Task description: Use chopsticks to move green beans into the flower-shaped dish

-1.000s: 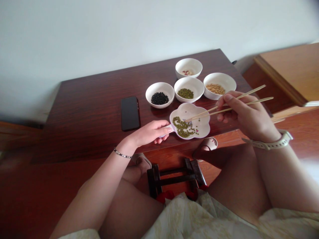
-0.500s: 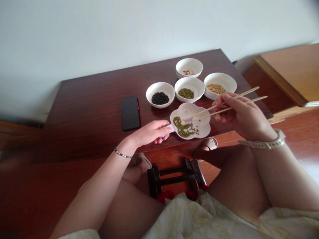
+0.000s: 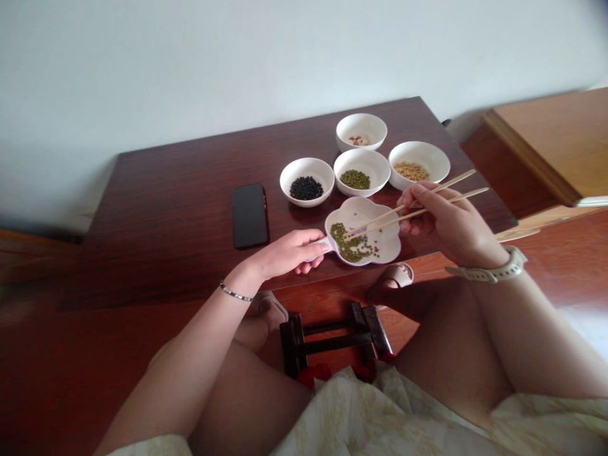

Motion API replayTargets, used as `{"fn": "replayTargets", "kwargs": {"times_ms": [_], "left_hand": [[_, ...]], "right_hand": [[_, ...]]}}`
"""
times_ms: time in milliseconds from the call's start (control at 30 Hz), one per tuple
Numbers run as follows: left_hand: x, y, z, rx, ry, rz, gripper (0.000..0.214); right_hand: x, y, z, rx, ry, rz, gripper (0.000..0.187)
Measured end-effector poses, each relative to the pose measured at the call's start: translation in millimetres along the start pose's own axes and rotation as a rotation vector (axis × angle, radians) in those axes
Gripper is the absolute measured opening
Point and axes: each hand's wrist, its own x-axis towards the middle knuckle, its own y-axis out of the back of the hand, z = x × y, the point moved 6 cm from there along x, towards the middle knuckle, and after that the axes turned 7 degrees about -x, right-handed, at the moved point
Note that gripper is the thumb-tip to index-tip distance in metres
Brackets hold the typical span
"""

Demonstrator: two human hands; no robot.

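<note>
A flower-shaped pale dish (image 3: 380, 216) with green beans (image 3: 350, 244) sits at the near edge of a dark wooden table (image 3: 180, 190). My left hand (image 3: 289, 252) grips the dish's small handle at its left side. My right hand (image 3: 446, 221) is closed on a pair of wooden chopsticks (image 3: 418, 206), whose tips reach down into the beans near the dish's middle. Behind the dish stand several white bowls: one with black beans (image 3: 306, 187), one with green beans (image 3: 361, 171), one with yellow beans (image 3: 418, 163), and one farther back (image 3: 361, 130) with a few pale and reddish pieces.
A black phone (image 3: 249, 215) lies flat on the table to the left of the bowls. A lighter wooden surface (image 3: 555, 139) stands to the right. Below the table edge are my knees, sandalled feet and a small dark stool frame (image 3: 332, 339). A white wall is behind.
My right hand has moved left and slightly down with the chopsticks, bringing their tips further into the green beans. My left hand has stayed on the dish handle.
</note>
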Motion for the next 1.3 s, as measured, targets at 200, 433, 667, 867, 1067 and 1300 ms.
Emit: {"fn": "replayTargets", "kwargs": {"times_ms": [200, 433, 667, 867, 1067, 1300], "left_hand": [[-0.7, -0.3, 0.0, -0.001, -0.014, -0.004, 0.035], [-0.7, -0.4, -1.0, -0.004, -0.009, -0.008, 0.034], [-1.7, -1.4, 2.1, 0.009, -0.006, -0.001, 0.035], [-2.2, -1.1, 2.2, 0.01, 0.007, 0.009, 0.037], [-3.0, -1.8, 2.8, 0.015, 0.008, 0.016, 0.038], [-2.6, -0.9, 1.9, 0.012, 0.003, 0.016, 0.036]], "right_hand": [[4.1, 2.9, 0.6, -0.064, 0.029, 0.001, 0.042], [1.2, 1.2, -0.7, -0.035, 0.044, 0.024, 0.043], [2.3, 0.9, 0.7, -0.052, 0.014, -0.008, 0.038], [2.3, -0.7, 0.5, -0.033, 0.02, -0.023, 0.037], [1.0, -1.7, -0.8, -0.027, 0.004, -0.013, 0.036], [0.1, 0.2, -2.7, -0.03, 0.021, 0.022, 0.039]]}}
